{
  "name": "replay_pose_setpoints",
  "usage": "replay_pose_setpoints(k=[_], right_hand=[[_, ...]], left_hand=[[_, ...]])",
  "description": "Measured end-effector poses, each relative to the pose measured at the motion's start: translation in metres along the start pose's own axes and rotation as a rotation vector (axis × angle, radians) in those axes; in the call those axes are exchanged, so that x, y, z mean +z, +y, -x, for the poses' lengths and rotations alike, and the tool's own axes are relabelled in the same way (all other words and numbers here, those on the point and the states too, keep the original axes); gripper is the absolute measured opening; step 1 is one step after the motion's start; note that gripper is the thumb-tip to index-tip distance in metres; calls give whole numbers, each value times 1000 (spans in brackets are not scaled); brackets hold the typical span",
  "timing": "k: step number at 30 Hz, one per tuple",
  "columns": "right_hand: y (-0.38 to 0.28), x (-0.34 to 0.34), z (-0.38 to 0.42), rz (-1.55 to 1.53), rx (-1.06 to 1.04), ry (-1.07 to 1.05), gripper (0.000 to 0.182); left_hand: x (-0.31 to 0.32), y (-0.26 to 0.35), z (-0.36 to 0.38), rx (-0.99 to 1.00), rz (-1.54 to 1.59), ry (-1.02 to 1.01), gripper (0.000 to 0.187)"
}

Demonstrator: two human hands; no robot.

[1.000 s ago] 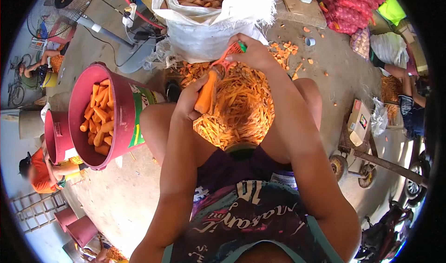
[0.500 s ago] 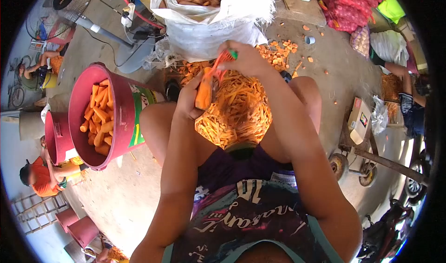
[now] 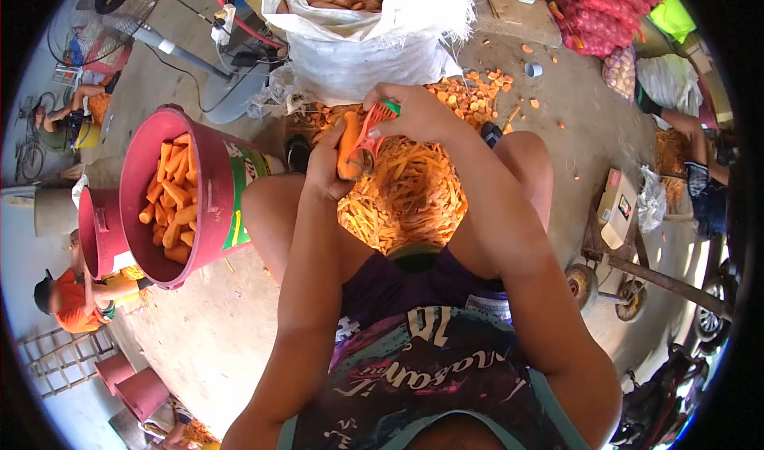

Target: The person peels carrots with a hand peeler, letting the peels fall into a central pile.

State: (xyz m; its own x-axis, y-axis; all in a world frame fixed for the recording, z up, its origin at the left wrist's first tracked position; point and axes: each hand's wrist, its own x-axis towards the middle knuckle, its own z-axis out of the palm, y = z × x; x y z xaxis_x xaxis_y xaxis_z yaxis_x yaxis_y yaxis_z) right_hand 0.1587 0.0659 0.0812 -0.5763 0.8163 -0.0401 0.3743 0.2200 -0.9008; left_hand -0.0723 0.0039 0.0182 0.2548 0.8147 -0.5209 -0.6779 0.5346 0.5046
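Many peeled carrots already fill your red bucket; the sack remains full. Your left hand grips a carrot over the peelings, your right hand clamps the peeler against it.

Concrete floor bears peel pile, white sack, red bucket.

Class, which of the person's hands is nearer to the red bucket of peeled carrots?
Left. The left hand holds a carrot closer to the red bucket; the right hand, holding the peeler, is farther away.
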Motion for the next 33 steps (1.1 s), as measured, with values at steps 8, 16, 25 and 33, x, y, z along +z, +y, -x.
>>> replay_pose_setpoints(k=[8, 16, 25, 33], right_hand=[[33, -32, -5, 4, 193, 260, 50], [-4, 11, 3, 69, -41, 69, 56], [17, -37, -7, -15, 198, 304, 52], [-6, 3, 3, 0, 44, 105, 54]], left_hand=[[28, 8, 36, -59, -269, -50, 37], [6, -1, 1, 104, 29, 62, 37], [22, 12, 35, -103, -165, -104, 39], [-1, 2, 1, 85, 44, 78, 36]])
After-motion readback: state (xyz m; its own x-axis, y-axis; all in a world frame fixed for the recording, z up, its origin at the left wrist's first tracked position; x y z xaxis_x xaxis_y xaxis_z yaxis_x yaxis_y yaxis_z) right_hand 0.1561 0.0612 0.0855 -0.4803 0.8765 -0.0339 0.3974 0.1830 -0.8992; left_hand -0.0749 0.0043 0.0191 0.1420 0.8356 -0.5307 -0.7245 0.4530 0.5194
